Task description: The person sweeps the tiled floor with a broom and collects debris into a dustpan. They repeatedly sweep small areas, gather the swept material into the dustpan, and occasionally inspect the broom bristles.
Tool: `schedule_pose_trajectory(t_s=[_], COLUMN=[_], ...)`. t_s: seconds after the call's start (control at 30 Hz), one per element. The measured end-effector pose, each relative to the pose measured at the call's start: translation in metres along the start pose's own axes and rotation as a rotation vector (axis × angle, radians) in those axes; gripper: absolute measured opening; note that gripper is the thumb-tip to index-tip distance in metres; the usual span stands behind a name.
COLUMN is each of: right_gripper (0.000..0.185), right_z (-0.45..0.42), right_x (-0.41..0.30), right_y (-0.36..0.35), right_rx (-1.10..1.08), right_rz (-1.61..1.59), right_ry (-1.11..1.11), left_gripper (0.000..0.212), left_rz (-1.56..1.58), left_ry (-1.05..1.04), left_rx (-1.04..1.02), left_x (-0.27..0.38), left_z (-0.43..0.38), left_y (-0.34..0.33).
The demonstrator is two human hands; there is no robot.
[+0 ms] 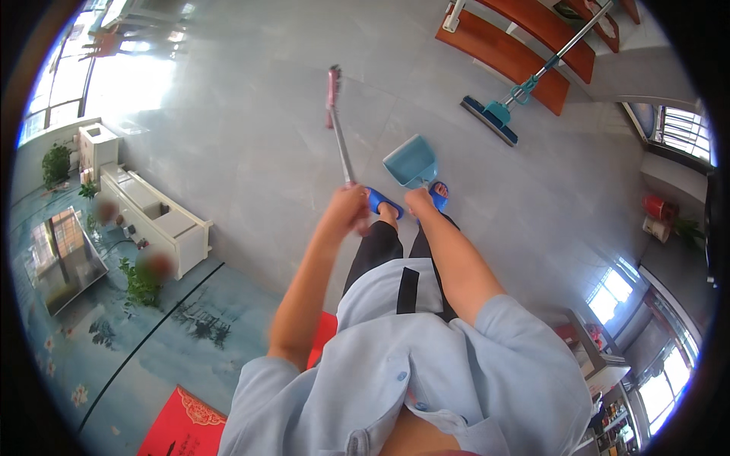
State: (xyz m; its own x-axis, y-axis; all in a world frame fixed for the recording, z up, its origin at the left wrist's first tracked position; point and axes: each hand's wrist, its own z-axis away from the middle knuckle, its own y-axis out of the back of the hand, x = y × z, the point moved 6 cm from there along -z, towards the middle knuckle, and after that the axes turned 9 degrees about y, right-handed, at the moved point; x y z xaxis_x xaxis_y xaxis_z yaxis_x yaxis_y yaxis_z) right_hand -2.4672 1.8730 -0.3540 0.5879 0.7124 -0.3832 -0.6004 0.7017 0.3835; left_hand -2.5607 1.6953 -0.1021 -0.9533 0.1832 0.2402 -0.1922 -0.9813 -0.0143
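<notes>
My left hand grips the handle of a broom, whose pink head with dark bristles stretches over the grey tiled floor ahead of me. Around the handle of a light-blue dustpan my right hand is closed. The pan rests in front of my right foot, or just above the floor; I cannot tell which. Blue slippers are on my feet. Part of the broom head is blurred, and the dustpan's handle is mostly hidden by my hand and arm.
A teal sponge mop leans against wooden stair treads at the upper right. On the left, a white TV cabinet and potted plants stand by a patterned blue wall. Red pots are at the far right.
</notes>
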Motion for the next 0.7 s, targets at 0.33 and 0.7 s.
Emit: schedule_pose_trajectory(t_s=[0.33,0.7], right_gripper=[0.022,0.025], right_z=[0.034,0.049], right_x=[0.008,-0.012], right_y=[0.020,0.041], right_rx=[0.132,0.071], right_rz=[-0.431,-0.460], right_ry=[-0.422,-0.240], left_gripper=[0.022,0.028], left_rz=[-0.635,-1.046], left_ry=[0.185,0.362], left_rx=[0.110,-0.259], left_x=[-0.075,-0.137], left_z=[-0.115,-0.025], left_y=[0.026,-0.037])
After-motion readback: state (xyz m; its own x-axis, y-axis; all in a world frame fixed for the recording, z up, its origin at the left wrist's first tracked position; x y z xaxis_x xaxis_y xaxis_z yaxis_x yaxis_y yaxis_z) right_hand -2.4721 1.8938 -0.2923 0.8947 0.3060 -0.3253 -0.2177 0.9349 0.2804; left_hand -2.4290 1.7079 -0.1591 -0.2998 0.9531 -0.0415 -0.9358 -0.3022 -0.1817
